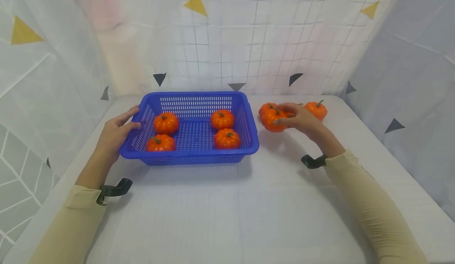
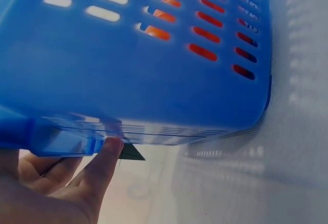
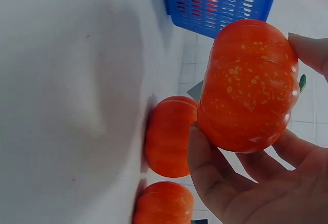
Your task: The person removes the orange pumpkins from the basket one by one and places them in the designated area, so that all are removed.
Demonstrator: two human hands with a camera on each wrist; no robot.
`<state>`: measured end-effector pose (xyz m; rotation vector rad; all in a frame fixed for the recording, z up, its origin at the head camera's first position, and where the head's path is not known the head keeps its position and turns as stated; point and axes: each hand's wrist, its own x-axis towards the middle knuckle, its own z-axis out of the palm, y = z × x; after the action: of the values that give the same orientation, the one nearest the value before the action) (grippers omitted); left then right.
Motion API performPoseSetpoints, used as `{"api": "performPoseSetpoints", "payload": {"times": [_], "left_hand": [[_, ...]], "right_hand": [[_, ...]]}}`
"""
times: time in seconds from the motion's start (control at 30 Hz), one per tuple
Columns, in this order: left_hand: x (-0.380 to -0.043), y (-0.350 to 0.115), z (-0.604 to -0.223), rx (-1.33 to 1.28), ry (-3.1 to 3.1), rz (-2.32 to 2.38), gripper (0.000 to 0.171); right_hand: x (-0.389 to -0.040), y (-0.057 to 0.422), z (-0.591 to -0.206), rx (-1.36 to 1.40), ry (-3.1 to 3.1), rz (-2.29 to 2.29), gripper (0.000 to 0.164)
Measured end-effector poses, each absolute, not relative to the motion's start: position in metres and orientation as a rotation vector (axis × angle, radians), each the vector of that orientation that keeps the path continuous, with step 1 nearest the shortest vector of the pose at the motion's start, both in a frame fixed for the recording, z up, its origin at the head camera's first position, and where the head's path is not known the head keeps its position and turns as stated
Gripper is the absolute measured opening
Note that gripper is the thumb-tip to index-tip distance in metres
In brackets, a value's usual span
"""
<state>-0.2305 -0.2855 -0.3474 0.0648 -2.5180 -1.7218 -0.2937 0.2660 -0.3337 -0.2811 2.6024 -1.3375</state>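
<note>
My right hand (image 1: 300, 118) grips a small orange pumpkin (image 1: 273, 120) with a green stem, its thumb and fingers around the sides. In the right wrist view this pumpkin (image 3: 248, 85) is held off the table. Just behind it sits another pumpkin (image 1: 266, 107), partly hidden. A further pumpkin (image 1: 316, 110) lies to the right of the hand. My left hand (image 1: 115, 133) holds the left rim of a blue plastic basket (image 1: 192, 153); fingers (image 2: 102, 165) touch the rim's underside in the left wrist view. Inside the basket, several pumpkins (image 1: 166, 123) sit toward the left and right ends.
The basket stands on a white table (image 1: 220, 208) near its back edge. White sheeting (image 1: 227, 39) with grid lines and coloured triangles rises behind and on both sides. A dark wrist strap (image 1: 113, 189) sits on each forearm.
</note>
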Motion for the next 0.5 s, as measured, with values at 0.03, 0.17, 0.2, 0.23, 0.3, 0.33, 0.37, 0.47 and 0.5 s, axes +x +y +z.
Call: {"api": "performPoseSetpoints", "payload": {"times": [0.03, 0.17, 0.2, 0.23, 0.3, 0.33, 0.37, 0.47, 0.5], "left_hand": [[-0.231, -0.286, -0.347, 0.066, -2.517, -1.724, 0.057], [-0.231, -0.286, -0.348, 0.067, -2.517, -1.730, 0.057], [-0.231, -0.286, -0.348, 0.067, -2.517, -1.730, 0.057], [-0.231, -0.286, -0.348, 0.068, -2.516, -1.730, 0.057], [-0.231, -0.286, -0.348, 0.066, -2.517, -1.727, 0.057], [-0.230, -0.286, -0.348, 0.065, -2.517, -1.725, 0.057], [-0.230, -0.285, -0.348, 0.064, -2.516, -1.724, 0.057], [-0.230, -0.285, -0.347, 0.059, -2.516, -1.722, 0.057], [-0.229, -0.285, -0.347, 0.057, -2.516, -1.720, 0.057]], "right_hand": [[-0.294, 0.266, -0.335, -0.279, 2.611, -1.326, 0.069], [-0.294, 0.269, -0.340, -0.278, 2.625, -1.302, 0.067], [-0.295, 0.269, -0.341, -0.271, 2.626, -1.295, 0.067], [-0.295, 0.269, -0.343, -0.260, 2.626, -1.290, 0.068], [-0.296, 0.270, -0.345, -0.238, 2.619, -1.289, 0.070], [-0.296, 0.270, -0.346, -0.227, 2.616, -1.289, 0.070], [-0.296, 0.270, -0.347, -0.216, 2.613, -1.294, 0.071], [-0.297, 0.271, -0.350, -0.210, 2.608, -1.306, 0.070], [-0.297, 0.271, -0.350, -0.210, 2.609, -1.305, 0.070]]}}
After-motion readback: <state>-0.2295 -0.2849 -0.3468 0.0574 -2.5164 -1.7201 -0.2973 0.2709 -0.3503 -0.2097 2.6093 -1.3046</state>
